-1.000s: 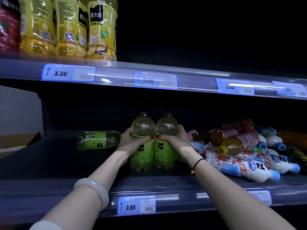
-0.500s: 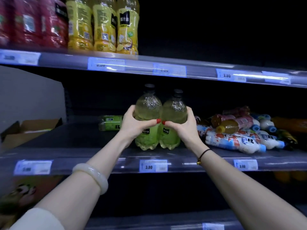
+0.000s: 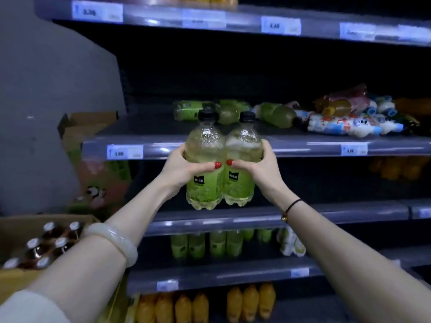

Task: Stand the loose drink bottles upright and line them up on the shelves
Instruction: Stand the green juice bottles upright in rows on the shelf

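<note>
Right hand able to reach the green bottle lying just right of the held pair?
Probably not yet: the right hand grips an upright green bottle. The lying bottle itself is uncovered on the open shelf, so setting that one down should free the way.

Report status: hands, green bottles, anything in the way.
Left hand grips left green bottle, right hand grips right green bottle. Both upright, in air. Loose bottles lie on shelf behind.

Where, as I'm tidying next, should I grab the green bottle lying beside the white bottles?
Probably its mid-body, from the front and above: the lying green bottle rests sideways, cap pointing right toward the white bottles, leaving the body exposed, the neck crowded.
</note>
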{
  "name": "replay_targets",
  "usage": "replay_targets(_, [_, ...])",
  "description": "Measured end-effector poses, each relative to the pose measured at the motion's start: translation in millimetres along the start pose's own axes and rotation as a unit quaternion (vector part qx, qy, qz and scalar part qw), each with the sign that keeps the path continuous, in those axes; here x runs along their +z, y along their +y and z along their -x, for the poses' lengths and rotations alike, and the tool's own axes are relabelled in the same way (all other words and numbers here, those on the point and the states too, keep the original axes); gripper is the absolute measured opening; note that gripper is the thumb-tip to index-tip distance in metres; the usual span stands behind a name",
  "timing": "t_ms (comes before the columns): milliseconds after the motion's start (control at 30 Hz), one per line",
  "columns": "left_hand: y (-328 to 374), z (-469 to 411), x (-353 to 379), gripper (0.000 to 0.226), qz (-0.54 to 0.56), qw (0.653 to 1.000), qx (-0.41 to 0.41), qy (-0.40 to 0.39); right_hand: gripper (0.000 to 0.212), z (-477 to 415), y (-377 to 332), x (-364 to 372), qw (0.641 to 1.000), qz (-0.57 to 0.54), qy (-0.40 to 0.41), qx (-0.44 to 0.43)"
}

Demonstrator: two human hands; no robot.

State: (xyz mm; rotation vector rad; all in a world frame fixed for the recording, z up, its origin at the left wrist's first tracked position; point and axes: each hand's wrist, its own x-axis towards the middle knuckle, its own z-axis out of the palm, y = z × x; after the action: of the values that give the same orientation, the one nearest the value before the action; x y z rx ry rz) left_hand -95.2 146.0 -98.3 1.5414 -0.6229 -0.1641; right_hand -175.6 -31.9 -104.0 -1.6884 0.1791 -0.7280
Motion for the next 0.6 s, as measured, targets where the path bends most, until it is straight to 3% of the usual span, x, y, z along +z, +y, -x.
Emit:
replay_targets(133, [-66, 31, -6, 0.049, 0.014, 0.999, -0.046, 0.003, 0.074, 35, 55, 15, 0.998, 0.03, -0.024, 0.046])
replay_targets(400, [-232, 74, -2, 0.089, 0.018, 0.986, -0.164, 0.007, 0.081, 91, 208, 38, 0.987, 0.055, -0.064, 0.135])
replay_targets(600, [-362, 87, 3, 0.08, 0.008, 0.983, -0.182, 0.036, 0.082, 113, 330, 63, 0.986, 0.06, -0.077, 0.135])
